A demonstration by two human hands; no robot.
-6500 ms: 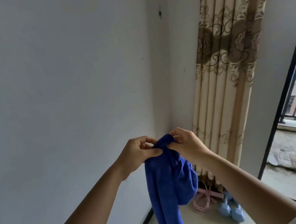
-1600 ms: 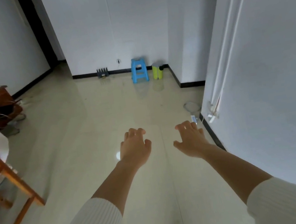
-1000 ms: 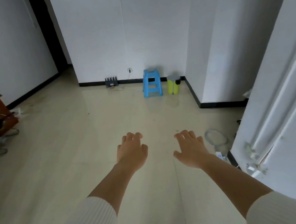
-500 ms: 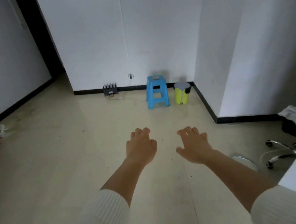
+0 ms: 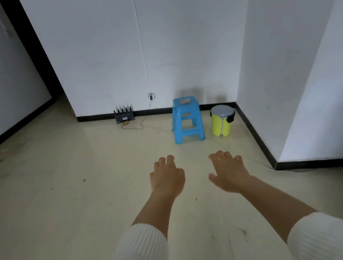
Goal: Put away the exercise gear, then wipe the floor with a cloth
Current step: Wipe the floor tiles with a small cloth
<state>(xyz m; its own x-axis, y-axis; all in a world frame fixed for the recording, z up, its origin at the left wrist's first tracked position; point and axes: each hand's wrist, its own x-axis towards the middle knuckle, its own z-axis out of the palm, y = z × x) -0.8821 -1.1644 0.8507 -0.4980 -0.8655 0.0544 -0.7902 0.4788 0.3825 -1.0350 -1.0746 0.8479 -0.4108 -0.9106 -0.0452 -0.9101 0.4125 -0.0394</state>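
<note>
Above the tiled floor (image 5: 67, 213), holds left hand (image 5: 167, 180) and right hand (image 5: 229, 173) spread, empty; seems between steps; next calls for a cloth.

The floor (image 5: 67, 213) is pale, shiny tile with a few small dark spots. The walls (image 5: 174, 39) are white, with a black strip (image 5: 253, 130) along the bottom. A dark doorway (image 5: 24, 40) opens at the top left. A blue plastic stool (image 5: 186, 120) stands by the far wall. A yellow bin (image 5: 221, 124) with a grey lid sits just to its right. Left of the stool is a small black box (image 5: 124, 116) with spikes on top, maybe a router. The light is dim.
</note>
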